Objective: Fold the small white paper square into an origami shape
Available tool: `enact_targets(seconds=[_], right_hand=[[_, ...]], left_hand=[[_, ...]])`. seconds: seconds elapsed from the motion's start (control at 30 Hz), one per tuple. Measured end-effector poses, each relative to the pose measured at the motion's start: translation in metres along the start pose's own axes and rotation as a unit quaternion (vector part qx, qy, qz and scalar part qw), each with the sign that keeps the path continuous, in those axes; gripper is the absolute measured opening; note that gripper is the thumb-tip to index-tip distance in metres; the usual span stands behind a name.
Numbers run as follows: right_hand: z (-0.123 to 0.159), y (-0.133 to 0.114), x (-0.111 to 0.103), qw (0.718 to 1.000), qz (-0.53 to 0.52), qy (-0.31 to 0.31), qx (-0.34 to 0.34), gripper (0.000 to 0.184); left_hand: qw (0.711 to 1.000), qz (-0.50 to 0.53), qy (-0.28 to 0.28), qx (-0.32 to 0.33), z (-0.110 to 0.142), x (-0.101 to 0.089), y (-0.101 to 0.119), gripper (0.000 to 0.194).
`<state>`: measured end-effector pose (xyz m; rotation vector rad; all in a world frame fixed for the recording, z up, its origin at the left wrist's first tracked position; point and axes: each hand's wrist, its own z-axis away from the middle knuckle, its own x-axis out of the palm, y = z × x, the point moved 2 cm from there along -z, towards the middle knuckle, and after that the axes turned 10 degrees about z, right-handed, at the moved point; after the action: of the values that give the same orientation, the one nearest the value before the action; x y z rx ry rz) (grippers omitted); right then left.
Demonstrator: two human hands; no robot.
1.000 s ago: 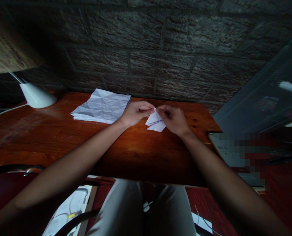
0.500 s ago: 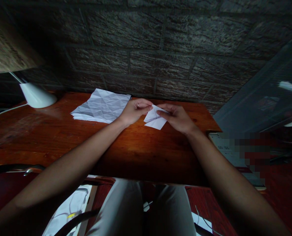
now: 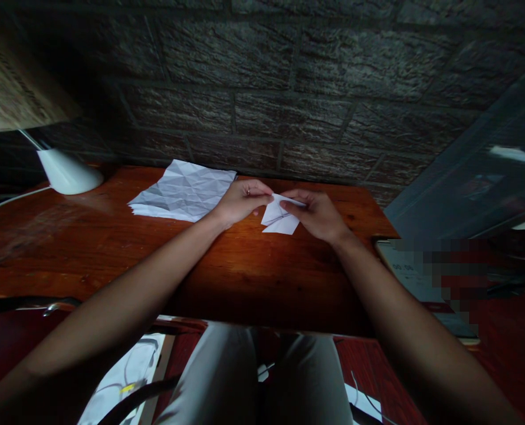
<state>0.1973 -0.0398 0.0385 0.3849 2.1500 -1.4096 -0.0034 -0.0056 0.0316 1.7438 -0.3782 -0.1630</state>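
Observation:
A small folded white paper piece [image 3: 280, 219] lies near the back of a reddish wooden desk [image 3: 227, 265]. My left hand [image 3: 240, 202], with a ring on one finger, pinches the piece's upper left edge. From the other side my right hand [image 3: 318, 213] pinches its upper right edge, fingers curled. The two hands nearly meet over the paper. Its lower half shows creases and rests on or just above the wood.
A stack of creased white sheets [image 3: 183, 190] lies left of my hands. A white lamp base [image 3: 68, 171] stands at the far left with its shade overhead. A dark brick wall [image 3: 289, 88] backs the desk. A blurred notebook [image 3: 422, 277] lies at right.
The folded piece has shifted slightly and its shape has narrowed between my fingers. Both hands stay pinched on it in nearly the same spot.

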Motion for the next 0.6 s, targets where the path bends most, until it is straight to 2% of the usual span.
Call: enact_targets(seconds=[0.13,0.23,0.6], right_hand=[[0.0002,-0.0004,-0.0002,0.999,0.047,0.018,-0.012,0.022],[0.0003,0.0,0.0004,0.998,0.061,0.029,-0.013,0.023],[-0.001,0.0045,0.0029,0.999,-0.035,0.025,0.015,0.027]], left_hand=[[0.999,0.015,0.005,-0.028,0.0012,0.0,-0.0006,0.014],[0.999,0.034,0.008,-0.024,0.0014,0.0013,-0.0012,0.019],[0.999,0.048,-0.006,-0.001,0.0019,0.0005,0.0028,0.025]])
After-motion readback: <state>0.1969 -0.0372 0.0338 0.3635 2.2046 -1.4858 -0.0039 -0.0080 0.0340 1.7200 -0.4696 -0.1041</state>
